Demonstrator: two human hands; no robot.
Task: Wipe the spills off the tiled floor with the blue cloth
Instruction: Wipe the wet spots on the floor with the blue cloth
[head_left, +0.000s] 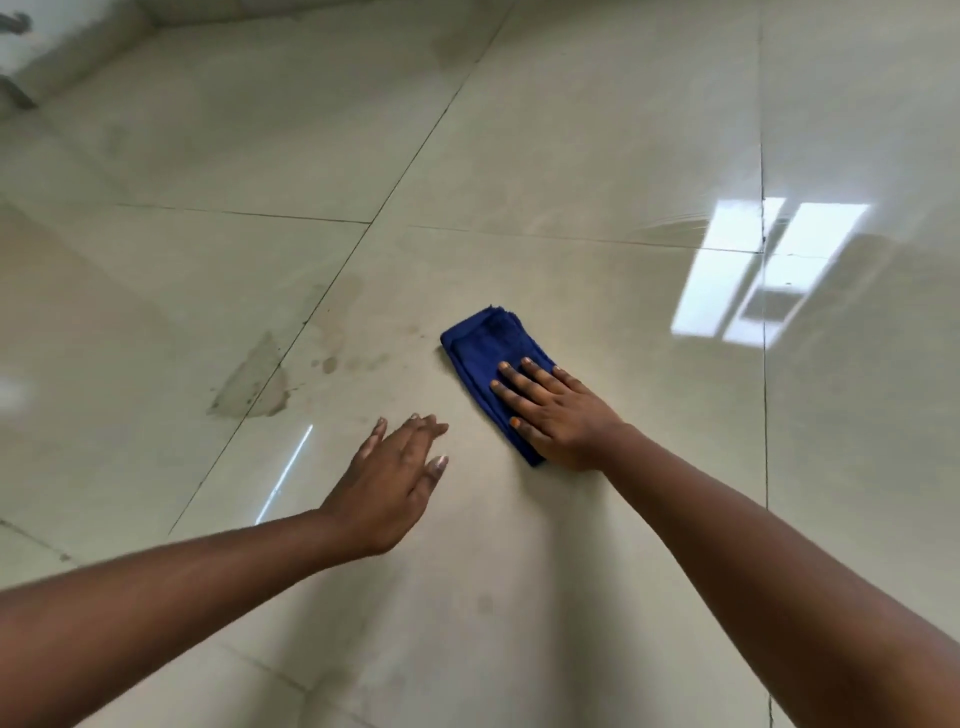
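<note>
A folded blue cloth (483, 347) lies flat on the glossy beige tiled floor (571, 156). My right hand (558, 413) presses down on its near half, fingers spread flat over it. My left hand (392, 478) hovers just left of the cloth, fingers apart, holding nothing. A grey-brown spill patch (254, 384) sits across a grout line to the left, with small drops and faint smears (332, 358) between it and the cloth.
A wall base (78, 57) runs along the far left corner. Bright window reflections (763, 270) shine on the tiles at right. A faint stain (457, 47) marks the far tile.
</note>
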